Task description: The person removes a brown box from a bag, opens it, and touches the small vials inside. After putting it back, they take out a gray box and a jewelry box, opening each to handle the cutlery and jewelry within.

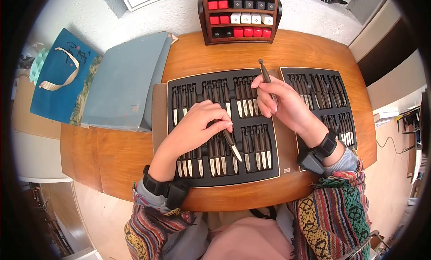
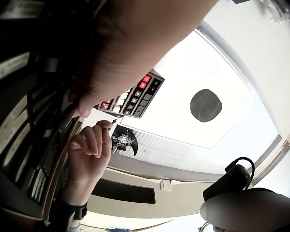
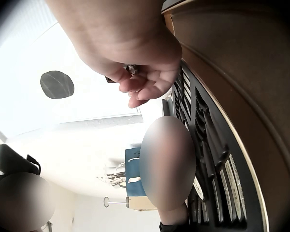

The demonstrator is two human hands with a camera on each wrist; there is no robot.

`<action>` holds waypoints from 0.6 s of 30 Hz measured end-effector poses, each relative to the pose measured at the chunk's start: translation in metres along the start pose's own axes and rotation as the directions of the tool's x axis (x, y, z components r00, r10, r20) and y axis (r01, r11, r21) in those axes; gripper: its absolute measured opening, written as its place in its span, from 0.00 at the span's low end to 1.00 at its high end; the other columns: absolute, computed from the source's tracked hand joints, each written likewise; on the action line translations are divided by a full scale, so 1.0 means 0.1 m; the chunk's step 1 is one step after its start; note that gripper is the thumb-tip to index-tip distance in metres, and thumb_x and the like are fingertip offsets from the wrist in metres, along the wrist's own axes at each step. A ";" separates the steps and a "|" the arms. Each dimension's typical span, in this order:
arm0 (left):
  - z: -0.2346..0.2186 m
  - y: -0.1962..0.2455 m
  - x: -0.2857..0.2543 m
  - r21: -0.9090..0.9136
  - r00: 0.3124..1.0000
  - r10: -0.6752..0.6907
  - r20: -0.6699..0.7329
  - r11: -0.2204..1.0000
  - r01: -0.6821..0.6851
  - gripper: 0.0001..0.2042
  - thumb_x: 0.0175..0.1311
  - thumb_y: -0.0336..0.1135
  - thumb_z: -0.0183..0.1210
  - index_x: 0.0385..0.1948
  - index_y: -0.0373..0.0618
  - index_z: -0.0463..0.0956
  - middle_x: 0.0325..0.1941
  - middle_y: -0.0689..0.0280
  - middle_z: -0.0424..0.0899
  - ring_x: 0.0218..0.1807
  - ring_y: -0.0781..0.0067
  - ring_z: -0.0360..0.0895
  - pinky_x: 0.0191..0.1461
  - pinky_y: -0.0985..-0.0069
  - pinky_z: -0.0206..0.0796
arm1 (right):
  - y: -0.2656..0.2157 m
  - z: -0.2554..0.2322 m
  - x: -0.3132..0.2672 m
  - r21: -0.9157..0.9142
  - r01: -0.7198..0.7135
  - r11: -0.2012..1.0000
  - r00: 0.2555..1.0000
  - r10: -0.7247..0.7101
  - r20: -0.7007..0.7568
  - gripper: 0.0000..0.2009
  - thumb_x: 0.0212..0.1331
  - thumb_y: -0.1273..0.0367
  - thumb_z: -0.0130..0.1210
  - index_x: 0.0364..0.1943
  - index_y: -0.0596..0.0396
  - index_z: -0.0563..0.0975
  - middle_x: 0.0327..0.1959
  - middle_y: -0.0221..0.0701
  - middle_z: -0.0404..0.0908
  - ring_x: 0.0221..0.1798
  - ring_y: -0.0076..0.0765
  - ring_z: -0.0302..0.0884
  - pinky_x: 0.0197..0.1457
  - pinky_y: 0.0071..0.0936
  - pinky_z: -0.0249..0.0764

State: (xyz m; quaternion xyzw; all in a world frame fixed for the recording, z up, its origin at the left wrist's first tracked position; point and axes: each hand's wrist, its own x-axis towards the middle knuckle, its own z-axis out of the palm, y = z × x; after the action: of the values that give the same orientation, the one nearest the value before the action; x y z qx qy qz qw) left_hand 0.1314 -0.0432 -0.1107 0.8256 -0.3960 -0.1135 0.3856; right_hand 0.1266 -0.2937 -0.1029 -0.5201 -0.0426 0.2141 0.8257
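Observation:
In the head view the left hand (image 1: 200, 123) pinches a dark pen-like tool (image 1: 232, 144) with a pale, rounded end, over the lower part of a black tray (image 1: 274, 163) of similar tools. The right hand (image 1: 287, 100) holds another dark tool (image 1: 265, 72) upright, its knobbed tip above the fingers, at that tray's upper right edge. A second black tray (image 1: 319, 112) of tools lies to the right, partly behind the right wrist. The left wrist view shows the right hand (image 2: 89, 150) raised beside the tray; in the right wrist view its fingers (image 3: 145, 92) are curled around a dark piece.
A wooden rack (image 1: 240, 17) with red, white and black blocks stands at the table's back. Left of the trays are a grey-blue folder or box (image 1: 121, 85) and a blue paper bag (image 1: 56, 80) with a ribbon handle. The wooden table (image 1: 314, 47) curves around the trays.

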 end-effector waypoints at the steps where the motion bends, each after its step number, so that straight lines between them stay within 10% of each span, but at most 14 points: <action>1: 0.00 0.00 0.00 -0.006 1.000 -0.006 0.000 1.000 0.006 0.08 0.66 0.38 0.57 0.30 0.47 0.80 0.29 0.69 0.79 0.39 0.66 0.74 0.50 0.69 0.62 | 0.00 0.00 0.00 -0.001 -0.002 1.000 1.000 0.002 -0.001 0.10 0.71 0.67 0.42 0.44 0.54 0.74 0.13 0.21 0.62 0.19 0.23 0.65 0.27 0.19 0.61; 18: 0.03 0.12 0.01 -0.164 0.969 -0.174 -0.176 0.976 0.146 0.04 0.61 0.28 0.61 0.36 0.40 0.80 0.34 0.65 0.79 0.37 0.73 0.75 0.43 0.76 0.67 | -0.01 -0.02 -0.01 0.039 -0.052 0.998 0.999 0.051 0.018 0.10 0.70 0.68 0.43 0.45 0.57 0.74 0.14 0.22 0.64 0.20 0.24 0.67 0.29 0.20 0.64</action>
State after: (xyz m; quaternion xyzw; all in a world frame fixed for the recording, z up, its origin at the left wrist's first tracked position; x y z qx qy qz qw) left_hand 0.1240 -0.0505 -0.1041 0.8306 -0.2797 -0.0949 0.4720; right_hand 0.1264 -0.2960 -0.1026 -0.5029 -0.0319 0.2404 0.8296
